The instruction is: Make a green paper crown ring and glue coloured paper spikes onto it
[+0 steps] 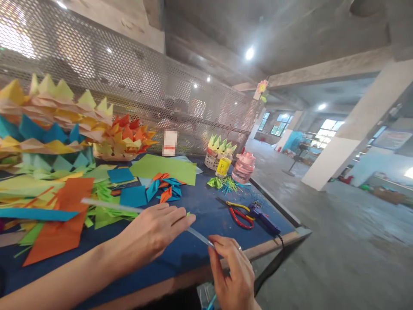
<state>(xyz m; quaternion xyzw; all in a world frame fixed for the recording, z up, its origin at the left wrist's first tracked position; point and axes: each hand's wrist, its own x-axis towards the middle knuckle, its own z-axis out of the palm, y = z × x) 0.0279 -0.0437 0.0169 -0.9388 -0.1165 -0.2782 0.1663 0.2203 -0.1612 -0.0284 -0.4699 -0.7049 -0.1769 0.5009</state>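
Two hands [151, 232] [232, 275], one stick [109, 206], one glue gun [264, 219].

Bare left hand [155, 234], forearm uncovered to frame edge; bare right hand [232, 277], wrist uncovered; thin ring [239, 248] on one finger, seemingly pale metal, detail blurred

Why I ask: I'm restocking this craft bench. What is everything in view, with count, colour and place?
table: one, blue, under everything
mesh screen: one, grey, behind table
folded paper stacks: many, mixed colours, far left
orange sheet: one, orange, left front
green sheet: one, green, centre back
folded piece: one, blue and orange, centre
basket: one, pale, back right
bottle: one, yellow, beside basket
jar: one, pink, right of bottle
scissors: one, red and yellow, right front
glue gun: one, blue, beside scissors
clear stick: one, translucent, across both hands
left hand: over clear stick, grip hidden
right hand: pinches its end
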